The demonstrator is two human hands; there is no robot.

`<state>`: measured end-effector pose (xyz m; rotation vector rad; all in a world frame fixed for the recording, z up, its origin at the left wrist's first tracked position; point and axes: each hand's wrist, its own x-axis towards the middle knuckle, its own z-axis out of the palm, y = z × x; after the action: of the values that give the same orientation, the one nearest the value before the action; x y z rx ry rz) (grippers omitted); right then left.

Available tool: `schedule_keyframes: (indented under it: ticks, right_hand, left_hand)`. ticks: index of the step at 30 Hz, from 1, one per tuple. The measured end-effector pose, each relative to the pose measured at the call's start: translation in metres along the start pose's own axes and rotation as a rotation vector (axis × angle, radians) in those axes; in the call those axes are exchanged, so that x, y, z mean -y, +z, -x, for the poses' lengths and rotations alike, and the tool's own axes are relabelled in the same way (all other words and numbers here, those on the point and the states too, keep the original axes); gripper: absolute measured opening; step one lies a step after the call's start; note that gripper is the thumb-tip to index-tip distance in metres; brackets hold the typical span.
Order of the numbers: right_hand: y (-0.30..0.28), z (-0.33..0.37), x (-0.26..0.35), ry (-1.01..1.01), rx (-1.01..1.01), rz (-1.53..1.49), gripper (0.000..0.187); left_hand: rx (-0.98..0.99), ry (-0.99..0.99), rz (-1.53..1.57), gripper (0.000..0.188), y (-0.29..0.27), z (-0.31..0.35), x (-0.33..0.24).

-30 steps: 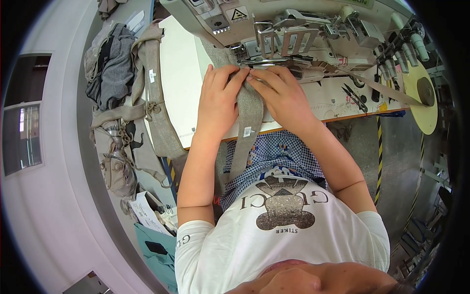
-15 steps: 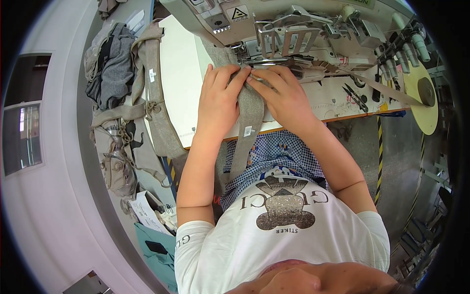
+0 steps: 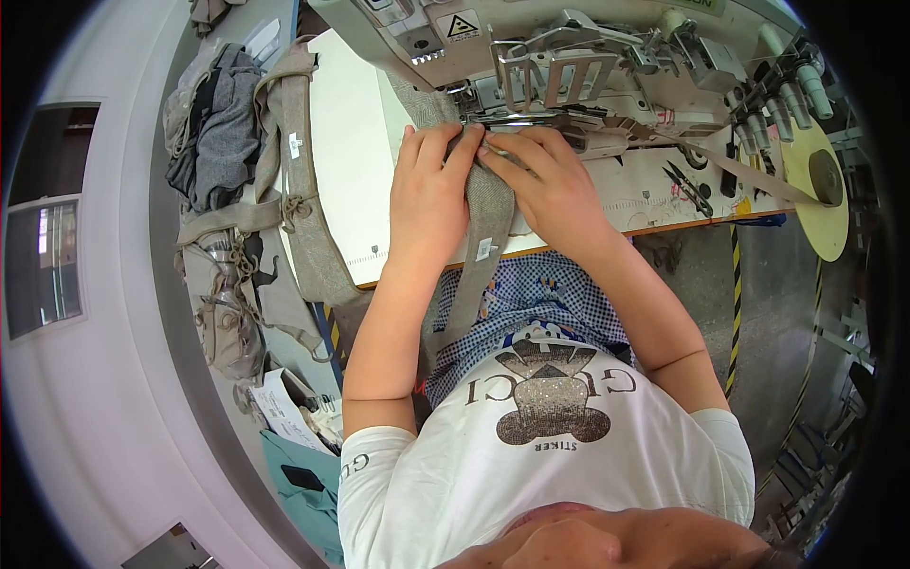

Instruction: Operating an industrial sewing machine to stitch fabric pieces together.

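Note:
A grey woven fabric strip (image 3: 492, 211) runs from under the sewing machine (image 3: 569, 71) toward me and hangs over the table's front edge onto my lap. It carries a small white label (image 3: 485, 248). My left hand (image 3: 428, 201) lies along the strip's left side, its fingertips pressing the cloth down just before the machine's foot. On the other side my right hand (image 3: 559, 190) has its fingers bent, with thumb and forefinger at the cloth's edge, close to the left fingertips. The needle area is partly hidden behind my fingers.
Thread snips (image 3: 689, 190) lie on the white tabletop (image 3: 351, 142) at the right. A tape (image 3: 730, 169) feeds from a yellow reel (image 3: 823, 218) into the machine. More grey fabric pieces (image 3: 308, 180) drape over the table's left end, beside a heap of garments (image 3: 216, 128).
My left hand has shifted slightly right, and the hanging part of the strip with its label has moved a little up and right. My right hand stays nearly in place.

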<state>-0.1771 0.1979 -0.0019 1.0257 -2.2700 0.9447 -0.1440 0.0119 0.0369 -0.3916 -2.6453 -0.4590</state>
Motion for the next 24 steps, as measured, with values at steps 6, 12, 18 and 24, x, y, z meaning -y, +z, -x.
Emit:
schedule_keyframes:
  ticks: [6,12,18,24]
  right_hand:
    - [0.0002,0.0004,-0.0005,-0.002,-0.001,-0.005,0.050]
    - [-0.0013,-0.0001,0.0001,0.007,0.010,-0.005,0.050]
    - [-0.0004,-0.0005,-0.0005,0.004,0.004,-0.003,0.049]
    - [-0.0002,-0.0002,-0.0005,0.005,0.005,-0.009,0.049]
  left_hand:
    - [-0.023,0.037,0.023,0.050,0.0000,0.0049,0.0093]
    - [-0.008,0.067,-0.041,0.050,-0.0034,0.0020,0.0073]
    - [-0.007,0.039,-0.004,0.051,-0.0026,0.0008,0.0055]
    - [0.008,0.045,-0.021,0.051,-0.0043,0.0001,0.0056]
